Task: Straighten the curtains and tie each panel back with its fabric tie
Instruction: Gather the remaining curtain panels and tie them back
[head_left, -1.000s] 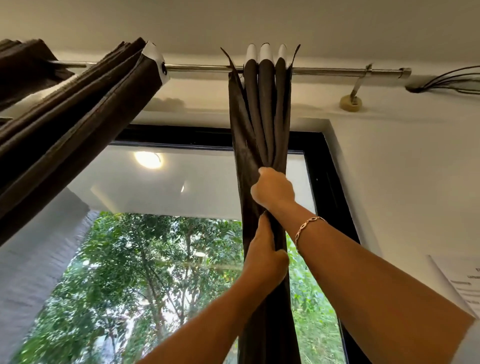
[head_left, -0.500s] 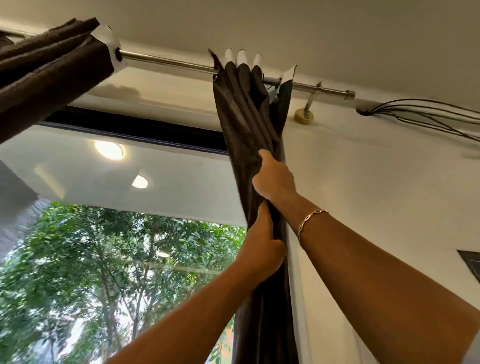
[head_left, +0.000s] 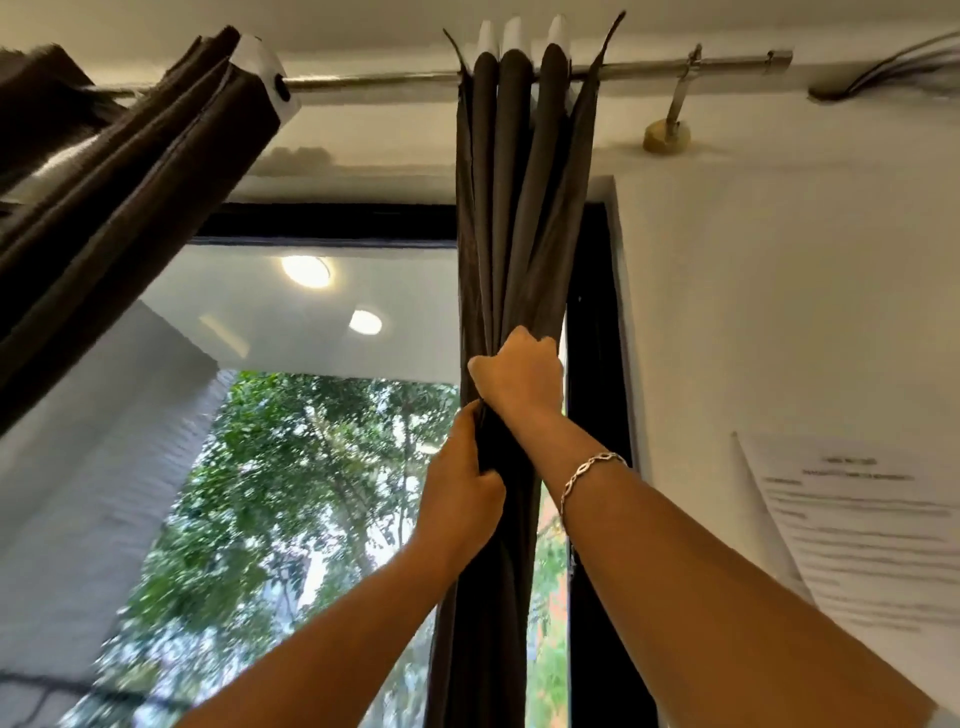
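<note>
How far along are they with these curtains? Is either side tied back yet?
Done: the right panel is gathered into narrow folds near the end of the rod. In hand: the right hand and, just below it, the left hand both grip that bundle. Left to do: no fabric tie shows around it. The left panel is bunched too, with no tie on the part in view.

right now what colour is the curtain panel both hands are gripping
The curtain panel is dark brown, with white backing at its top folds; head view.
</note>
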